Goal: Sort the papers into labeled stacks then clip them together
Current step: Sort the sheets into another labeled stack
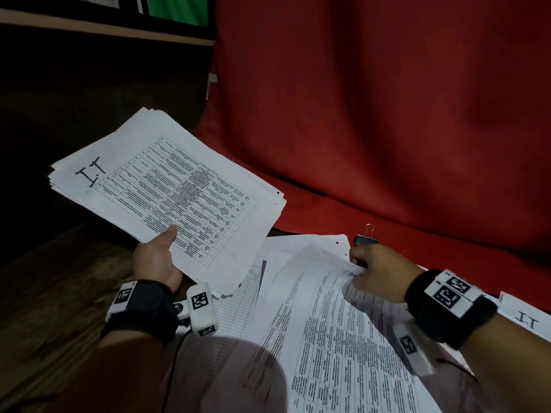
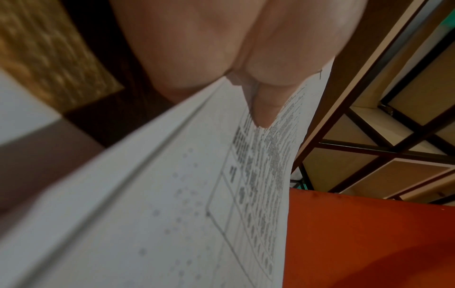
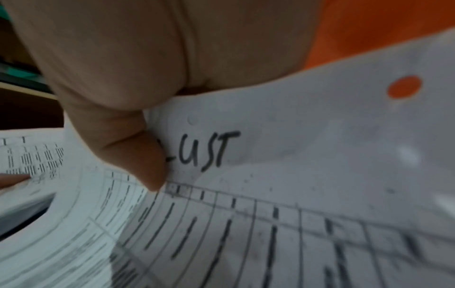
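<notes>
My left hand [image 1: 158, 257] holds a stack of printed sheets [image 1: 167, 186] marked "I.T" up off the table, thumb on top, fingers hidden beneath; in the left wrist view the thumb [image 2: 265, 101] presses on the sheets [image 2: 172, 194]. My right hand [image 1: 375, 269] pinches the crumpled top edge of a table-printed sheet [image 1: 328, 338] from the loose pile. The right wrist view shows that sheet [image 3: 295, 155] with handwritten letters "UST" beside my thumb [image 3: 138, 155]. A black binder clip [image 1: 367, 238] lies just beyond my right hand.
Red cloth [image 1: 372, 114] covers the table's far side and hangs up behind. More sheets [image 1: 253, 299] lie spread under my hands. Another paper marked "I.T" [image 1: 527, 318] lies at the right edge. Dark wooden surface [image 1: 59, 293] on the left.
</notes>
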